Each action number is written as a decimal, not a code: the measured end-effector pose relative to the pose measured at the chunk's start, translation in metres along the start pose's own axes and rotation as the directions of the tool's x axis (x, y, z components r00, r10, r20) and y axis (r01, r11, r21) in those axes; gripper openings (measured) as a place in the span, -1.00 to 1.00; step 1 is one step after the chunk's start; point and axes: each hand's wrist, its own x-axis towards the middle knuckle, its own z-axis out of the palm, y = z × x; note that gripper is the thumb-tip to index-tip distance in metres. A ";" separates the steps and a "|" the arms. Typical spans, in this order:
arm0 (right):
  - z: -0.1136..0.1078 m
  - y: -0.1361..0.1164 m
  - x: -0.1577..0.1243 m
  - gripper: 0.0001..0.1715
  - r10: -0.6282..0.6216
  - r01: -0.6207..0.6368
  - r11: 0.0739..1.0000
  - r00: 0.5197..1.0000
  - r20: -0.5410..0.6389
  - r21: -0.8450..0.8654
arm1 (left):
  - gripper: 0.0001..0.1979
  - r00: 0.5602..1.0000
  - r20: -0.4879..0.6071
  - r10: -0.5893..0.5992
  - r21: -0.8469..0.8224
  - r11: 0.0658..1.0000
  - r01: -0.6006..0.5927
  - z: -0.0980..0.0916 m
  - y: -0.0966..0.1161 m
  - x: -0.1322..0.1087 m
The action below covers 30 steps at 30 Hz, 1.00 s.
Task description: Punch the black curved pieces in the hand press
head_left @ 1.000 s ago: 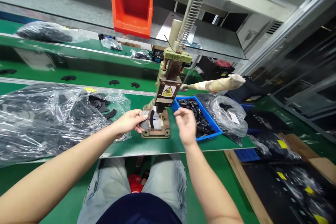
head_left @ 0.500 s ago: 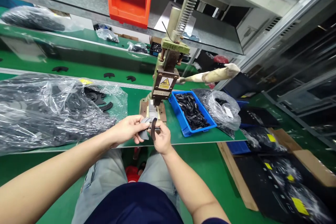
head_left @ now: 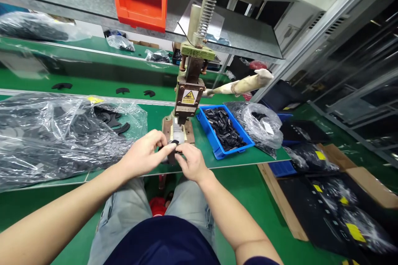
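Observation:
Just in front of the arbor press (head_left: 188, 97), my left hand (head_left: 144, 153) is closed, its thumb and fingers pinching a dark curved plastic piece (head_left: 172, 157). From the other side my right hand (head_left: 193, 162) grips the same piece near its upper end, fingertips pressed together. Whether a smaller part sits between my right fingertips is hidden. The press base (head_left: 178, 132) lies right behind my fingertips. To the right stands a blue bin (head_left: 217, 151) with many small black clips (head_left: 225, 128). Left of my hands, a clear plastic bag (head_left: 68, 140) holds black curved pieces (head_left: 108, 118).
An orange bin (head_left: 141, 20) sits on the shelf above. The press's wrapped lever (head_left: 245, 85) sticks out to the right. Loose curved pieces (head_left: 122, 90) lie behind the bag. A rolled clear bag (head_left: 261, 120) lies beyond the blue bin, and open cartons (head_left: 289, 211) stand at the right.
Both hands have turned the curved piece between them, from edge-on to nearly facing down. My left hand has rolled over the top of it. The whole view has shifted slightly.

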 end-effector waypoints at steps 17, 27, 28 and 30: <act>-0.024 -0.011 -0.009 -0.76 -0.071 0.066 0.996 0.994 0.083 0.060 | -0.52 0.906 0.407 -0.116 -0.502 0.800 0.328 0.029 -0.031 -0.008; -0.073 0.003 0.006 -0.80 0.520 -0.533 0.845 0.806 0.281 -0.036 | -0.56 0.940 0.341 0.032 -0.139 0.990 0.016 0.069 -0.089 -0.022; -0.080 0.013 0.015 -0.78 0.534 -0.533 0.842 0.803 0.265 -0.079 | -0.56 0.941 0.334 0.050 -0.077 0.997 -0.026 0.073 -0.096 -0.024; -0.098 0.037 0.037 -0.77 0.564 -0.531 0.825 0.798 0.212 -0.195 | -0.60 0.944 0.313 0.101 0.013 0.994 -0.110 0.079 -0.107 -0.028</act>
